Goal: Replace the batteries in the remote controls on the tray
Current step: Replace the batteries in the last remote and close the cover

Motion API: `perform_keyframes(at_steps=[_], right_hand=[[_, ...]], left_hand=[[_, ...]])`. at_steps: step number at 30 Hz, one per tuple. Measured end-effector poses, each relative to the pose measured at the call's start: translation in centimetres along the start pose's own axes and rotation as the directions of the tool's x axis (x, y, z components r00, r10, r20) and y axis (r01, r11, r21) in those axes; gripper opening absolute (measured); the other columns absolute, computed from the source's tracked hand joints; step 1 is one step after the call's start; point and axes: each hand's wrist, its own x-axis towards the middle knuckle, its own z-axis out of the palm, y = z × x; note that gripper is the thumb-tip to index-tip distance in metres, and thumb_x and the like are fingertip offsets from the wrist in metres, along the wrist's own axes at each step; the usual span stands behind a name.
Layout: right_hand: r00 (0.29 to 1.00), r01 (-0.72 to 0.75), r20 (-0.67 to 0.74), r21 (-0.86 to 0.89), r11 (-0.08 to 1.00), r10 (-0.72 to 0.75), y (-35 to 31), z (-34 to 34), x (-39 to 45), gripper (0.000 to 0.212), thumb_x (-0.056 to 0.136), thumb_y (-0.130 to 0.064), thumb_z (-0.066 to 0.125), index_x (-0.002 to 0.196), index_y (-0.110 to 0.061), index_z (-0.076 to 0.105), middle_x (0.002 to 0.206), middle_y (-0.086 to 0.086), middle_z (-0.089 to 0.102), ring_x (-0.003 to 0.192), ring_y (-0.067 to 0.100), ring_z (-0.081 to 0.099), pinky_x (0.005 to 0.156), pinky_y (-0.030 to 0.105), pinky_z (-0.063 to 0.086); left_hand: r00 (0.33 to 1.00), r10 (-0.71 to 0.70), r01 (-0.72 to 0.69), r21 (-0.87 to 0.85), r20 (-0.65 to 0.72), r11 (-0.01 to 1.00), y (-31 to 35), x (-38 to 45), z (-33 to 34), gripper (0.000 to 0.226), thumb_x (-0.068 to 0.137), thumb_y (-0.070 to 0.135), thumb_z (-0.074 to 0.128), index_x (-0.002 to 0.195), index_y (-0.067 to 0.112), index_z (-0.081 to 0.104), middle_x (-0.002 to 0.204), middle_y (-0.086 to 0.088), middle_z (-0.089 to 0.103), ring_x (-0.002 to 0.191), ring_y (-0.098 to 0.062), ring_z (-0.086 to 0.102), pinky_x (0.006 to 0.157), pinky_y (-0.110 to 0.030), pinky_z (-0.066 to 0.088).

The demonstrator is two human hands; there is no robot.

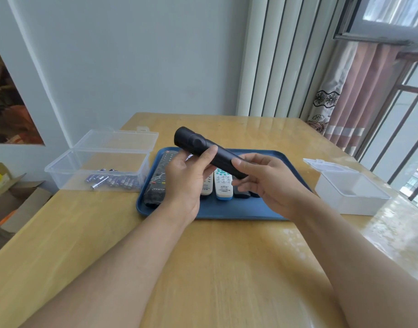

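Nearest, two bare forearms reaching in from 6 o'clock over the wooden bench (pixel 226 268). Left hand (pixel 186 181) raised above the blue tray (pixel 238 209), grip curled round the middle of a black remote (pixel 203 150), thumb on its upper side. Right hand (pixel 271 183) at 3 o'clock of the left, grip pinching the same remote's near end between thumb and fingers. Black remote held clear of the tray, tilted, far end pointing toward 11 o'clock. Beneath the hands, on the tray: a long black remote with coloured buttons (pixel 159 178) at 9 o'clock, a white remote with a blue end (pixel 223 183) in the middle, others partly hidden. At 9 o'clock of the tray, a clear box (pixel 96 171), lid open, holding batteries (pixel 113 181). At 3 o'clock, well apart, a white box (pixel 350 192), lid up. Beyond, wall, curtain and window bars.
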Motion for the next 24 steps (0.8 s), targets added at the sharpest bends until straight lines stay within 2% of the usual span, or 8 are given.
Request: perform_keyframes(at_steps=[3, 5, 8, 11, 14, 20, 22, 24], right_hand=[[0.999, -0.047, -0.018, 0.115, 0.992, 0.05, 0.2, 0.4, 0.1, 0.018, 0.087, -0.021, 0.075, 0.097, -0.01, 0.065, 0.079, 0.007, 0.061, 0.061, 0.013, 0.06, 0.062, 0.019, 0.053], [0.996, -0.005, -0.09, 0.234, 0.972, 0.026, 0.0, 0.5, 0.2, 0.018, 0.085, -0.022, 0.076, 0.095, -0.013, 0.064, 0.073, -0.001, 0.062, 0.058, 0.009, 0.054, 0.063, 0.016, 0.051], [0.975, 0.104, -0.219, 0.346, 0.933, -0.028, -0.4, -0.1, 0.2, 0.018, 0.089, -0.022, 0.074, 0.103, -0.012, 0.067, 0.079, -0.002, 0.07, 0.062, 0.008, 0.061, 0.065, 0.015, 0.053], [0.938, 0.181, -0.333, 0.233, 0.955, -0.096, -0.3, -0.7, 0.5, 0.025, 0.09, -0.025, 0.075, 0.109, -0.011, 0.068, 0.085, 0.004, 0.071, 0.064, 0.011, 0.064, 0.07, 0.02, 0.055], [0.908, 0.21, -0.383, 0.073, 0.975, -0.167, -0.1, -1.1, 0.7, 0.027, 0.089, -0.028, 0.077, 0.11, -0.012, 0.069, 0.076, 0.003, 0.07, 0.063, 0.014, 0.063, 0.077, 0.027, 0.056], [0.898, 0.211, -0.404, 0.049, 0.976, -0.174, 0.1, -1.4, 1.1, 0.025, 0.087, -0.028, 0.078, 0.107, -0.015, 0.069, 0.072, 0.003, 0.071, 0.063, 0.019, 0.061, 0.084, 0.037, 0.057], [0.899, 0.208, -0.4, 0.036, 0.977, -0.177, 0.1, -1.3, 1.1, 0.025, 0.087, -0.028, 0.078, 0.106, -0.015, 0.069, 0.072, 0.002, 0.071, 0.064, 0.018, 0.061, 0.081, 0.036, 0.057], [0.896, 0.204, -0.397, -0.035, 0.978, -0.201, 0.0, -1.4, 1.0, 0.025, 0.087, -0.028, 0.078, 0.108, -0.016, 0.07, 0.081, 0.002, 0.075, 0.065, 0.014, 0.064, 0.072, 0.029, 0.055]], left_hand=[[0.998, -0.039, 0.037, -0.045, -0.045, 0.998, 0.5, 0.2, 0.0, 0.009, 0.098, 0.02, 0.066, 0.098, 0.011, 0.067, 0.088, -0.002, 0.075, 0.091, -0.017, 0.075, 0.082, -0.03, 0.059], [0.997, -0.038, 0.036, -0.032, -0.061, 0.999, 0.7, 0.5, -0.1, 0.01, 0.097, 0.019, 0.068, 0.092, 0.01, 0.068, 0.084, -0.003, 0.074, 0.088, -0.019, 0.074, 0.081, -0.031, 0.06], [0.999, -0.035, 0.036, 0.044, -0.023, 0.998, 0.5, 0.2, -0.1, 0.009, 0.089, 0.011, 0.076, 0.092, 0.006, 0.07, 0.091, -0.009, 0.073, 0.094, -0.027, 0.074, 0.082, -0.039, 0.062], [0.996, -0.07, 0.06, 0.17, 0.052, 0.984, 0.3, -0.3, 0.1, 0.016, 0.087, 0.007, 0.078, 0.101, 0.005, 0.071, 0.1, -0.013, 0.076, 0.092, -0.03, 0.077, 0.078, -0.04, 0.064], [0.984, -0.148, 0.126, 0.209, 0.095, 0.97, 0.2, -0.7, 0.1, 0.018, 0.091, 0.004, 0.072, 0.109, 0.002, 0.07, 0.104, -0.02, 0.076, 0.086, -0.031, 0.078, 0.072, -0.03, 0.063], [0.976, -0.177, 0.145, 0.234, 0.124, 0.961, 0.3, -0.8, 0.2, 0.015, 0.095, -0.001, 0.063, 0.105, 0.004, 0.073, 0.094, -0.015, 0.077, 0.083, -0.034, 0.077, 0.074, -0.028, 0.063], [0.977, -0.176, 0.144, 0.231, 0.12, 0.962, 0.3, -0.8, 0.2, 0.014, 0.094, -0.001, 0.064, 0.103, 0.004, 0.073, 0.092, -0.014, 0.077, 0.081, -0.033, 0.077, 0.073, -0.027, 0.063], [0.978, -0.181, 0.154, 0.222, 0.106, 0.963, 0.3, -0.8, 0.2, 0.013, 0.093, -0.002, 0.065, 0.103, 0.003, 0.072, 0.095, -0.015, 0.076, 0.078, -0.032, 0.077, 0.069, -0.025, 0.062]])
